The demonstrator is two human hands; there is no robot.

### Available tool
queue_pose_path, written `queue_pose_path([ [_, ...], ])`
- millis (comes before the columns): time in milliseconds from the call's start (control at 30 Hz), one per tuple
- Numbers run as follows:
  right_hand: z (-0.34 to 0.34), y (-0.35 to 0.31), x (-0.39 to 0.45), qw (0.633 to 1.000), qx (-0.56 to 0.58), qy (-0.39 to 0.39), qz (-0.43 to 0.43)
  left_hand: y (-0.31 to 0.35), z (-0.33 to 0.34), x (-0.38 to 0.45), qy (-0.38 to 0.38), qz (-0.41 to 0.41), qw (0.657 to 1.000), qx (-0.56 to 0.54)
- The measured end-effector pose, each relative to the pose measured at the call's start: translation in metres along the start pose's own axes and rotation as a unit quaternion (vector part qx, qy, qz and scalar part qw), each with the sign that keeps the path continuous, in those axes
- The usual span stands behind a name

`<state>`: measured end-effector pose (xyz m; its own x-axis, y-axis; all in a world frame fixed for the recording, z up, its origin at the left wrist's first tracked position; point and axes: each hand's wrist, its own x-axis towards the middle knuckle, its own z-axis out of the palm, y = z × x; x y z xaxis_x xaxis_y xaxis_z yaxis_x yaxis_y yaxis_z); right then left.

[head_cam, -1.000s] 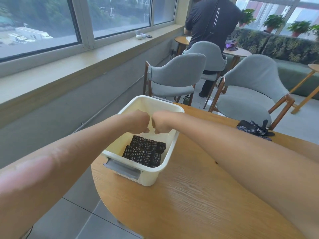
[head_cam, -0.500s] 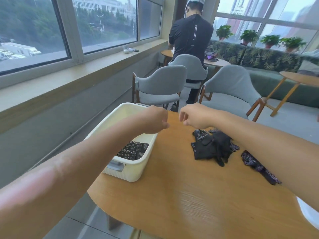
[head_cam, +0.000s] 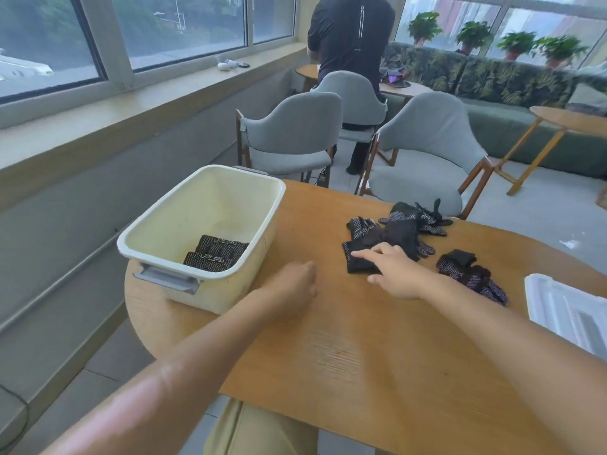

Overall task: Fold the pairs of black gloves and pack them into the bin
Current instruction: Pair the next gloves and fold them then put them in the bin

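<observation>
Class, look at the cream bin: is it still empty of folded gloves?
No: two folded black gloves lie side by side on the bottom of the bin.

A café-like lounge or break room: the round wooden table (head_cam: 377,349) is the near landmark. Beyond it stand grey upholstered chairs with wooden legs (head_cam: 292,139), a leaf-patterned green bench sofa (head_cam: 512,80), potted green plants (head_cam: 473,36) and, to its left, large windows (head_cam: 184,24).

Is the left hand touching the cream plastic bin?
Apart. The head view shows bare wooden table between the left hand and the cream plastic bin.
</observation>
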<state>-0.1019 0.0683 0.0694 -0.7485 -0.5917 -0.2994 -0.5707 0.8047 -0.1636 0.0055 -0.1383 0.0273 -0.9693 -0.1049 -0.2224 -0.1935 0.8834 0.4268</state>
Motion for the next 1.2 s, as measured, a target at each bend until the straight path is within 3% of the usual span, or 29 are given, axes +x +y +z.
queue_pose_path([
  [167, 0.028, -0.010, 0.017, 0.998, -0.017, 0.051, 0.011, -0.024, 0.044, -0.011, 0.120, -0.004, 0.993, 0.013],
  [333, 0.034, -0.018, 0.034, 0.997, -0.037, 0.051, 0.050, -0.023, 0.069, -0.012, 0.229, -0.018, 0.970, 0.082],
  [533, 0.043, -0.015, 0.044, 0.991, -0.049, 0.107, 0.060, -0.025, 0.075, -0.010, 0.252, -0.028, 0.963, 0.090],
  [733, 0.042, -0.004, 0.037, 0.978, 0.014, 0.201, 0.060, -0.026, 0.078, -0.009, 0.258, -0.031, 0.961, 0.091],
  [867, 0.032, 0.002, 0.030, 0.941, 0.136, 0.295, 0.099, -0.026, 0.078, -0.009, 0.261, -0.029, 0.962, 0.082],
  [1000, 0.011, 0.006, 0.022, 0.895, 0.248, 0.335, 0.160, -0.025, 0.077, -0.010, 0.260, -0.032, 0.962, 0.072],
  [1200, -0.030, 0.018, 0.017, 0.878, 0.252, 0.359, 0.194, -0.026, 0.077, -0.011, 0.261, -0.028, 0.962, 0.080],
])
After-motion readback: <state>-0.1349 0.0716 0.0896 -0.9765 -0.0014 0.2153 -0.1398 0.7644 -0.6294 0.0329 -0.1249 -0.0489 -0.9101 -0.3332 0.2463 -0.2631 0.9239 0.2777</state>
